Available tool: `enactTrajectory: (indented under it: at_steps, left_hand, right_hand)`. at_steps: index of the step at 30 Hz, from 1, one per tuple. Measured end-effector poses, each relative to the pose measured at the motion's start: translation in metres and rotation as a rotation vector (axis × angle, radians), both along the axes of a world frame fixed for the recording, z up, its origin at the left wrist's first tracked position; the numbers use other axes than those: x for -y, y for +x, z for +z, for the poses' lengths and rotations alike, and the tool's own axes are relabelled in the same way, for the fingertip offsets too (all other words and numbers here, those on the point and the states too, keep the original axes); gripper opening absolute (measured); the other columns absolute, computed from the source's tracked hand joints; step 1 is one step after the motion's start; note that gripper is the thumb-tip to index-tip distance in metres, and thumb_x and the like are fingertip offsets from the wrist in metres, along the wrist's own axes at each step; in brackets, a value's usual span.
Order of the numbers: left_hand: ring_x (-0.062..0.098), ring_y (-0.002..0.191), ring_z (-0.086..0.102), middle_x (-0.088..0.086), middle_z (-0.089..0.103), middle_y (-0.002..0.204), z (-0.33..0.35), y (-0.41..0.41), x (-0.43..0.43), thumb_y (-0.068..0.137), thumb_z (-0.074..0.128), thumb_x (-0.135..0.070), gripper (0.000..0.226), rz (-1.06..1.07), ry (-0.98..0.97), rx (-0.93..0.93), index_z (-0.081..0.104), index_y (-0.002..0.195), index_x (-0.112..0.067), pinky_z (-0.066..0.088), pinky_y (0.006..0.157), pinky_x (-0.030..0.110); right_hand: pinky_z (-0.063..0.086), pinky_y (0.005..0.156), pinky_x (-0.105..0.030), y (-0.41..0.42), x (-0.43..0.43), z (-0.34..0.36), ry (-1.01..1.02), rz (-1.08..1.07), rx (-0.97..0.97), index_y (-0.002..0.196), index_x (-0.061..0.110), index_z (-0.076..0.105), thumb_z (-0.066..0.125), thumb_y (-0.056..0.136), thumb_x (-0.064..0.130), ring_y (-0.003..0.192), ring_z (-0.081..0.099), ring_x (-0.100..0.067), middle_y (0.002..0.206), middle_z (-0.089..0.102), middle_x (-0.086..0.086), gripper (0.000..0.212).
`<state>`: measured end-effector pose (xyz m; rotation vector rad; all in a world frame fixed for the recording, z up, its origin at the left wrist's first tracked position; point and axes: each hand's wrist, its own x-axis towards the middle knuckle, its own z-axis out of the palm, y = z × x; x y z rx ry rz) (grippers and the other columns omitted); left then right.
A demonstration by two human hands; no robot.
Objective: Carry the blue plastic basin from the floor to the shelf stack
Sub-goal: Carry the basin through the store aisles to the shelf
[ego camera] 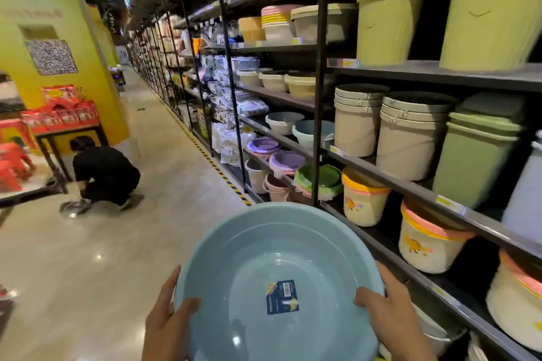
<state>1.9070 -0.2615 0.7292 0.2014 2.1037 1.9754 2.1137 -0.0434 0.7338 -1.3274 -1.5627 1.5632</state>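
- The blue plastic basin [264, 249] is held above the floor [96, 258], open side toward the camera.
- The left grip [168, 319] clasps its left rim, thumb inside and fingers along the outer wall.
- The right grip [390, 311] clasps the right rim likewise.
- 1 blue label [282, 297] lies on the basin's bottom.
- The shelf [410, 184] of buckets stands just right of the basin.

basin [258, 246] btm cropped, label [282, 297] txt illegible
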Motion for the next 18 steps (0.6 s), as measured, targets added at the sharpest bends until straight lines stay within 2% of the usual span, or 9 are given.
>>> enactTrajectory:
  at_steps: [2,6,8,10,11,13,15,18]
  left_hand:
    - [0.014,0.074,0.063,-0.007,0.072,0.083,0.002,-0.024,-0.017,0.086,0.062,0.018,0.066,0.033,0.001,0.007,0.064,0.142,-0.019,0.051,0.063,0.023]
    - [0.008,0.078,0.062,-0.022,0.073,0.072,0.009,-0.083,-0.057,0.087,0.061,0.019,0.061,0.077,0.039,0.015,0.067,0.135,-0.018,0.050,0.059,0.017]
    - [0.013,0.075,0.062,-0.016,0.074,0.075,0.001,-0.121,-0.076,0.086,0.062,0.019,0.061,0.103,0.045,0.027,0.067,0.137,-0.015,0.049,0.062,0.021]
    - [0.016,0.074,0.063,-0.014,0.075,0.071,-0.008,-0.161,-0.095,0.085,0.063,0.019,0.059,0.124,0.068,0.041,0.068,0.134,-0.013,0.052,0.055,0.014]
    - [0.017,0.073,0.063,-0.013,0.076,0.065,-0.012,-0.184,-0.105,0.085,0.063,0.020,0.059,0.130,0.088,0.046,0.069,0.132,-0.014,0.051,0.052,0.010]
    - [0.021,0.072,0.064,-0.012,0.076,0.061,-0.022,-0.232,-0.126,0.084,0.063,0.019,0.059,0.116,0.111,0.050,0.069,0.132,-0.015,0.054,0.055,0.018]
    - [0.023,0.072,0.064,-0.013,0.076,0.062,-0.030,-0.283,-0.147,0.084,0.064,0.020,0.060,0.092,0.121,0.051,0.069,0.134,-0.013,0.054,0.059,0.022]
    - [0.022,0.072,0.063,-0.014,0.076,0.061,-0.027,-0.362,-0.182,0.084,0.063,0.022,0.059,0.065,0.145,0.059,0.067,0.133,-0.011,0.050,0.051,0.008]
  right_hand:
    - [0.055,0.088,-0.046,-0.031,-0.026,-0.001,0.010,0.061,-0.006,0.127,0.032,0.063,0.065,0.079,-0.003,0.102,0.064,-0.028,0.111,0.070,-0.002,0.060]
    - [0.053,0.074,-0.037,-0.102,-0.072,-0.006,-0.027,0.081,-0.064,0.126,0.034,0.064,0.064,0.078,-0.006,0.095,0.066,-0.022,0.106,0.072,0.005,0.063]
    - [0.053,0.075,-0.037,-0.141,-0.094,-0.010,-0.057,0.080,-0.070,0.124,0.035,0.062,0.064,0.079,-0.007,0.094,0.064,-0.022,0.105,0.069,0.006,0.061]
    - [0.053,0.079,-0.040,-0.184,-0.114,-0.014,-0.073,0.087,-0.065,0.122,0.033,0.060,0.064,0.079,-0.008,0.096,0.062,-0.022,0.106,0.067,0.007,0.059]
    - [0.052,0.076,-0.039,-0.206,-0.124,-0.015,-0.075,0.092,-0.069,0.122,0.032,0.060,0.064,0.080,-0.009,0.095,0.061,-0.021,0.105,0.066,0.006,0.059]
    - [0.049,0.071,-0.036,-0.254,-0.144,-0.019,-0.070,0.099,-0.070,0.121,0.029,0.060,0.064,0.080,-0.010,0.094,0.061,-0.019,0.105,0.066,0.005,0.057]
    - [0.048,0.075,-0.037,-0.302,-0.164,-0.020,-0.057,0.088,-0.058,0.123,0.027,0.060,0.065,0.079,-0.008,0.095,0.060,-0.019,0.106,0.066,0.004,0.056]
    - [0.049,0.071,-0.036,-0.376,-0.198,-0.015,-0.007,0.055,-0.038,0.122,0.025,0.064,0.068,0.075,-0.006,0.093,0.063,-0.021,0.104,0.069,0.001,0.056]
